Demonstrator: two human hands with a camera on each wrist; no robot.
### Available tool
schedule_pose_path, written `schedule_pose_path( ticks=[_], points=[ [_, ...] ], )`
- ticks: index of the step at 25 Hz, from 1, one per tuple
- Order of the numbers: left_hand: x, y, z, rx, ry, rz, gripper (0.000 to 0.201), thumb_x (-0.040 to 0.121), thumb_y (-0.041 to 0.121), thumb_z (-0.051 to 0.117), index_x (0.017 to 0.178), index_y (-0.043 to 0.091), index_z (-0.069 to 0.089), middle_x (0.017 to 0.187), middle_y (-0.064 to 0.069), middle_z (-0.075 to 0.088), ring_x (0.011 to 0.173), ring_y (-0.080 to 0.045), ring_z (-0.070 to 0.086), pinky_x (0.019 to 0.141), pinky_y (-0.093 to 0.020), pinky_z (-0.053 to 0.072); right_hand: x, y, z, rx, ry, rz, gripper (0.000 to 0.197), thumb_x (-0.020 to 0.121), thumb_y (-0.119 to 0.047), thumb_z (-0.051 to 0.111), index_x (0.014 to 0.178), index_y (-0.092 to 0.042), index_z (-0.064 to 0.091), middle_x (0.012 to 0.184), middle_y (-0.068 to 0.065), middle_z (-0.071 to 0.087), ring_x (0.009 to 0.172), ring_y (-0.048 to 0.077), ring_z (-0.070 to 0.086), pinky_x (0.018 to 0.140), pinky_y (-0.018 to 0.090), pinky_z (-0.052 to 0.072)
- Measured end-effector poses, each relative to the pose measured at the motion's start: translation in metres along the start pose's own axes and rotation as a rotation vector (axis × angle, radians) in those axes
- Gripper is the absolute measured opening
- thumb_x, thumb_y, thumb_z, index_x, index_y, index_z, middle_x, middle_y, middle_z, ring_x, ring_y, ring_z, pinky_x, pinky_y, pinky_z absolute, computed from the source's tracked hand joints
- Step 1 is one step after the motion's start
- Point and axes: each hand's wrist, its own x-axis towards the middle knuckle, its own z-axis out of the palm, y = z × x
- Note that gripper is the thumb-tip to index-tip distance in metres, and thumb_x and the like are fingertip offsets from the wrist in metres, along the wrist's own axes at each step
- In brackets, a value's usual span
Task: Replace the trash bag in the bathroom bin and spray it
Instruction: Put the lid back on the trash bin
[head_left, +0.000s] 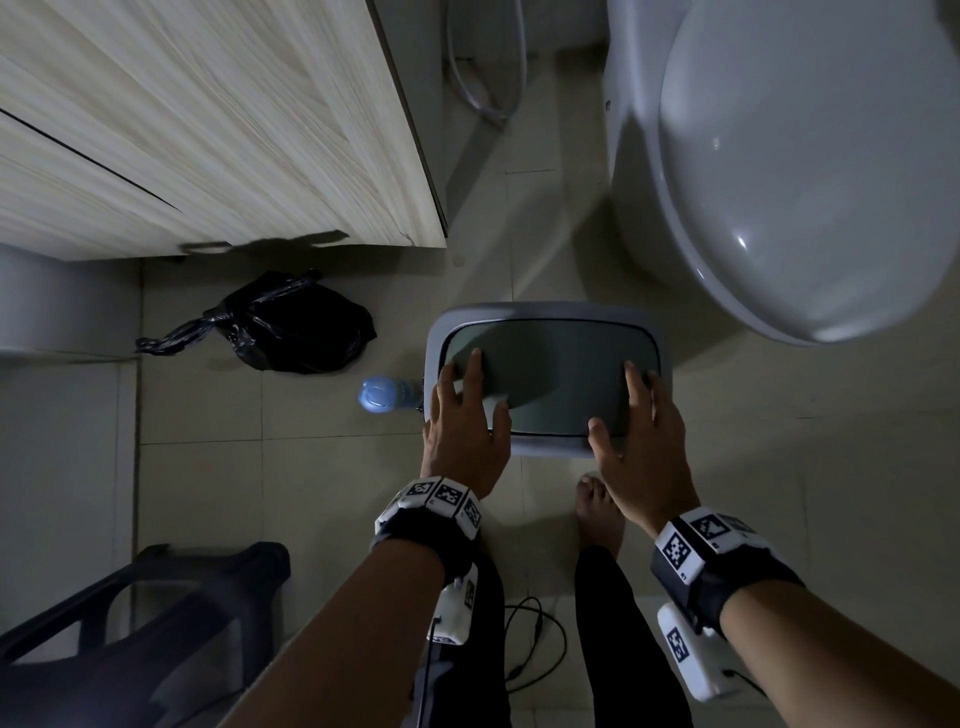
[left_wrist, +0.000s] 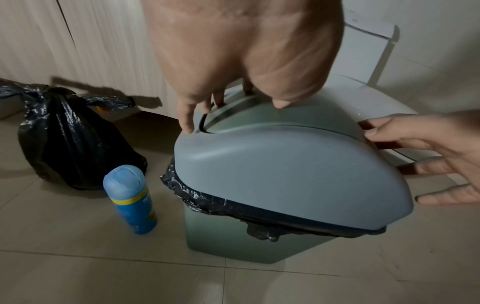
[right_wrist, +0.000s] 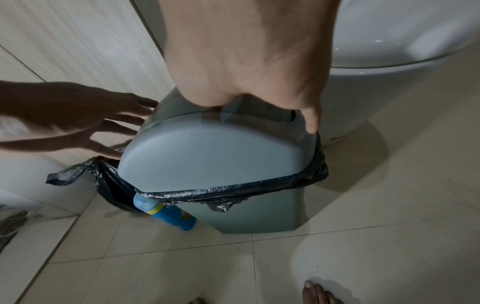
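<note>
The grey-blue bin (head_left: 543, 312) stands on the tiled floor with its domed lid (left_wrist: 285, 164) on top. A black bag's edge (left_wrist: 207, 201) sticks out all round under the lid (right_wrist: 207, 156). My left hand (head_left: 465, 415) rests with spread fingers on the lid's left side. On the right side my right hand (head_left: 644, 421) lies the same way. Neither hand grips anything. A blue spray can (head_left: 382, 394) stands upright just left of the bin, also visible in the left wrist view (left_wrist: 132, 205). Further left lies a tied, full black trash bag (head_left: 296, 327).
A white toilet (head_left: 805, 182) stands close on the bin's right. A wood-grain cabinet (head_left: 208, 130) runs along the back left. A black plastic stool (head_left: 130, 613) is near left, and a cable (head_left: 535, 639) lies on the floor by my bare feet.
</note>
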Motion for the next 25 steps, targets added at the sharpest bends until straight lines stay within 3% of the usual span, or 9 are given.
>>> schedule_pose_path(
  ticks=[3, 7, 11, 15, 17, 19, 21, 25],
  points=[
    [-0.004, -0.006, -0.004, 0.009, 0.022, 0.043, 0.068, 0.092, 0.046, 0.042, 0.155, 0.034, 0.016, 0.157, -0.004, 0.021, 0.141, -0.032, 0.032, 0.111, -0.049, 0.037, 0.003, -0.004, 0.003, 0.019, -0.004, 0.004, 0.076, 0.092, -0.037, 0.056, 0.155, -0.026, 0.016, 0.159, 0.017, 0.020, 0.142, 0.040, 0.025, 0.108, 0.057, 0.039],
    [0.000, -0.008, -0.010, 0.057, -0.033, 0.042, 0.068, 0.096, 0.041, 0.046, 0.156, 0.031, 0.015, 0.160, -0.005, 0.018, 0.145, -0.031, 0.026, 0.112, -0.055, 0.037, -0.005, -0.006, -0.004, 0.061, 0.034, -0.006, 0.078, 0.091, -0.040, 0.056, 0.155, -0.030, 0.013, 0.159, 0.015, 0.017, 0.144, 0.038, 0.024, 0.109, 0.054, 0.039],
    [0.028, 0.012, -0.041, 0.036, -0.016, 0.128, 0.065, 0.097, 0.042, 0.049, 0.155, 0.031, 0.020, 0.162, -0.008, 0.013, 0.147, -0.033, 0.022, 0.112, -0.052, 0.033, -0.031, -0.005, -0.012, 0.148, 0.080, 0.080, 0.083, 0.091, -0.042, 0.060, 0.156, -0.035, 0.009, 0.163, 0.012, 0.005, 0.146, 0.039, 0.020, 0.109, 0.053, 0.039],
    [0.092, 0.018, -0.052, 0.237, -0.190, 0.176, 0.067, 0.092, 0.063, 0.040, 0.152, 0.047, 0.014, 0.165, -0.002, 0.008, 0.151, -0.033, 0.011, 0.115, -0.060, 0.025, -0.048, -0.015, -0.007, 0.208, -0.057, 0.266, 0.073, 0.092, -0.045, 0.060, 0.153, -0.045, 0.018, 0.162, -0.012, -0.012, 0.142, 0.046, 0.030, 0.089, 0.044, 0.048],
    [0.112, 0.013, -0.045, 0.319, -0.304, 0.235, 0.072, 0.084, 0.077, 0.025, 0.150, 0.053, 0.008, 0.165, -0.001, 0.016, 0.151, -0.031, 0.015, 0.116, -0.061, 0.024, -0.046, -0.019, 0.000, 0.243, -0.103, 0.302, 0.081, 0.090, -0.058, 0.055, 0.151, -0.055, 0.001, 0.164, -0.003, -0.017, 0.139, 0.043, 0.037, 0.084, 0.038, 0.048],
    [0.115, 0.010, -0.039, 0.338, -0.327, 0.274, 0.073, 0.082, 0.080, 0.019, 0.150, 0.052, 0.009, 0.159, -0.001, 0.030, 0.147, -0.031, 0.027, 0.113, -0.059, 0.030, -0.038, -0.020, 0.006, 0.278, -0.106, 0.268, 0.085, 0.088, -0.063, 0.052, 0.149, -0.057, -0.008, 0.163, 0.001, -0.024, 0.140, 0.037, 0.038, 0.085, 0.032, 0.046],
    [0.107, 0.010, -0.042, 0.303, -0.278, 0.263, 0.071, 0.084, 0.076, 0.023, 0.149, 0.049, 0.014, 0.152, -0.002, 0.038, 0.141, -0.030, 0.034, 0.110, -0.057, 0.035, -0.023, -0.021, 0.005, 0.312, -0.095, 0.260, 0.085, 0.088, -0.065, 0.052, 0.150, -0.055, -0.004, 0.162, 0.000, -0.025, 0.137, 0.035, 0.044, 0.093, 0.031, 0.044],
    [0.088, 0.007, -0.052, 0.266, -0.245, 0.165, 0.066, 0.093, 0.067, 0.035, 0.151, 0.048, 0.012, 0.152, -0.005, 0.034, 0.140, -0.033, 0.032, 0.111, -0.057, 0.034, 0.022, -0.023, -0.013, 0.232, -0.089, 0.239, 0.086, 0.086, -0.066, 0.054, 0.155, -0.044, 0.006, 0.163, 0.001, -0.015, 0.135, 0.038, 0.043, 0.102, 0.041, 0.042]
  ],
)
